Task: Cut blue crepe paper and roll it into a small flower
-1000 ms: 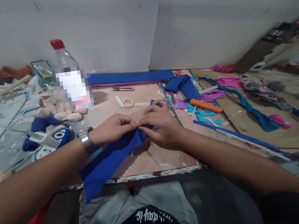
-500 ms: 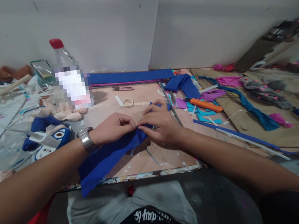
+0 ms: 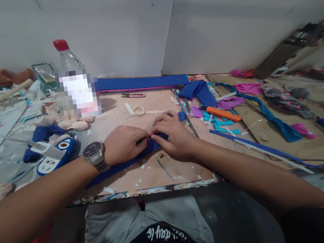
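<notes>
A strip of blue fabric (image 3: 117,169) lies across the front of the work board, partly covered by my hands and left forearm. My left hand (image 3: 125,143), with a watch on its wrist, is closed with its fingertips pinching the fabric. Right against it, my right hand (image 3: 172,134) also has its fingers bent down and closed on the blue fabric. The fingertips of both hands meet, and what lies exactly between them is hidden. A roll of narrow tape (image 3: 139,110) lies just beyond the hands.
Thread snips (image 3: 133,95) and a long blue strip (image 3: 144,81) lie near the wall. A red-capped bottle (image 3: 64,55) stands back left, a blue-and-white power strip (image 3: 56,155) nearer. An orange cutter (image 3: 223,114) rests among fabric scraps on the right.
My left hand has rolled over, turning the watch face up. The fabric's loose left end, which hung over the board's front edge, now lies back on the board.
</notes>
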`<action>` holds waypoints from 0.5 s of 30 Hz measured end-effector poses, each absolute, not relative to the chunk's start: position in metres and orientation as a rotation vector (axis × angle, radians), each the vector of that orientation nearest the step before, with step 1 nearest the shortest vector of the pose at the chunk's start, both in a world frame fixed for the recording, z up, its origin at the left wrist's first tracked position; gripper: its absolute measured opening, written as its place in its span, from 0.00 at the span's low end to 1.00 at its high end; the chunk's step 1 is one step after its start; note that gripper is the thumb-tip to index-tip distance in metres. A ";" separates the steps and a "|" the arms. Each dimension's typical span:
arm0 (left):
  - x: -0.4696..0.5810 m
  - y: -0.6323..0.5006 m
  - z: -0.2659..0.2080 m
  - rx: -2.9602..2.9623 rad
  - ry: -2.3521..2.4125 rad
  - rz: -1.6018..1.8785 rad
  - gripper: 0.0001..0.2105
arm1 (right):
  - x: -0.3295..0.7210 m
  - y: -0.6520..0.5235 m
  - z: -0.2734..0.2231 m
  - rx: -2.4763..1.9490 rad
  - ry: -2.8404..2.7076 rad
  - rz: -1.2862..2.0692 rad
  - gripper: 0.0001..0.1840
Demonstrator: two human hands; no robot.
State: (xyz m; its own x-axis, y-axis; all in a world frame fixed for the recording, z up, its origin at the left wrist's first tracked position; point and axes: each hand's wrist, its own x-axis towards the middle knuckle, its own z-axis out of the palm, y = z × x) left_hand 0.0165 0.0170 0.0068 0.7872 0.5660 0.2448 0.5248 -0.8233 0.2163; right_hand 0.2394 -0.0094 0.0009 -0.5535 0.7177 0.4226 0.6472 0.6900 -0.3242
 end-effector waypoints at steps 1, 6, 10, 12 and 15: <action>0.016 0.017 0.007 2.845 0.860 0.458 0.11 | 0.239 -0.009 0.001 -1.049 -2.372 0.184 0.03; 0.016 0.020 0.007 2.777 0.890 0.450 0.13 | 0.241 -0.005 -0.002 -1.061 -2.336 0.185 0.03; 0.016 0.022 0.006 2.709 0.920 0.423 0.14 | 0.243 -0.002 -0.005 -1.036 -2.332 0.179 0.02; 0.017 0.022 0.005 2.704 0.912 0.424 0.13 | 0.243 -0.002 -0.004 -1.034 -2.346 0.181 0.03; 0.017 0.021 0.004 2.692 0.895 0.443 0.13 | 0.242 -0.002 -0.003 -1.032 -2.364 0.189 0.03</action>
